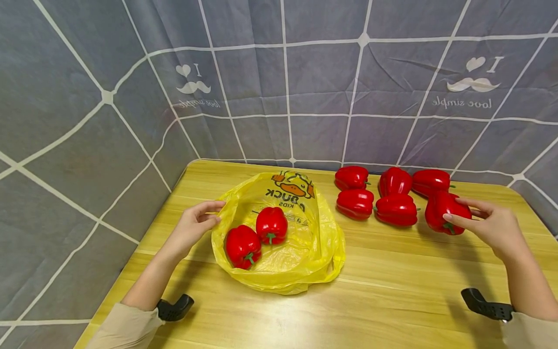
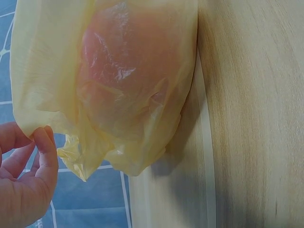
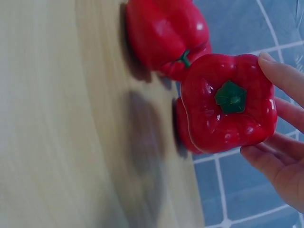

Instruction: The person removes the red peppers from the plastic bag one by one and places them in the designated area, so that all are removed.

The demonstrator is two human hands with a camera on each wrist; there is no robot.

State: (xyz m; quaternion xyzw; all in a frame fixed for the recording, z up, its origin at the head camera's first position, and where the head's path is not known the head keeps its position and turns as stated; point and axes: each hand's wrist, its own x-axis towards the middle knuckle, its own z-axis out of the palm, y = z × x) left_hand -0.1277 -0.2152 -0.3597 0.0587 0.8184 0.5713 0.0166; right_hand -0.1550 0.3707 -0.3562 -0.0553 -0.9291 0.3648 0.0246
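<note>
A yellow plastic bag (image 1: 285, 286) stands with its mouth wide on the table, a cartoon duck printed on its inner wall. Two red bell peppers with green stems lie inside, one pepper (image 1: 242, 246) left of the other pepper (image 1: 272, 225). My left hand (image 1: 193, 225) pinches the bag's left rim between thumb and fingertips, as the left wrist view also shows. On the right, my right hand (image 1: 499, 227) grips a red bell pepper (image 1: 440, 213) from its side. Its green stem (image 3: 231, 97) faces the right wrist camera, and its shadow falls on the table.
Several more red bell peppers lie in two rows at the back right, including a front pepper (image 1: 396, 210) and a back pepper (image 1: 430, 182). The wooden table (image 1: 383, 300) meets a grey curtain (image 1: 318, 87) with white lines behind and at left.
</note>
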